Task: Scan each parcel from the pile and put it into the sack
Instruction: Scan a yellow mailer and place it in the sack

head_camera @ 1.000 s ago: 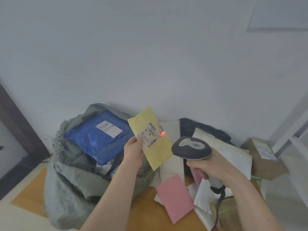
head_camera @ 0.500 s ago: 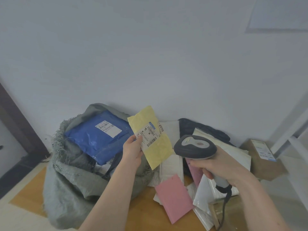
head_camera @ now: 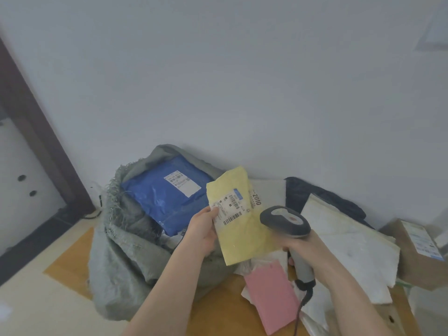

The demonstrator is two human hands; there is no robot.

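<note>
With a blue plastic parcel [head_camera: 167,200] already lying in the grey woven sack [head_camera: 126,248], the left hand [head_camera: 202,230] pinches a yellow paper envelope [head_camera: 238,214] just beside it, the right hand [head_camera: 306,247] grips the grey handheld scanner [head_camera: 284,221], and several parcels, including a pink envelope [head_camera: 271,294], remain outside the sack.

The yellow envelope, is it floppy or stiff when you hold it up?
Probably fairly stiff: the yellow envelope stays flat though the left hand pinches only one edge. Likely light, since fingertips alone carry it. Its papery, matte look suggests it won't slip easily.
</note>
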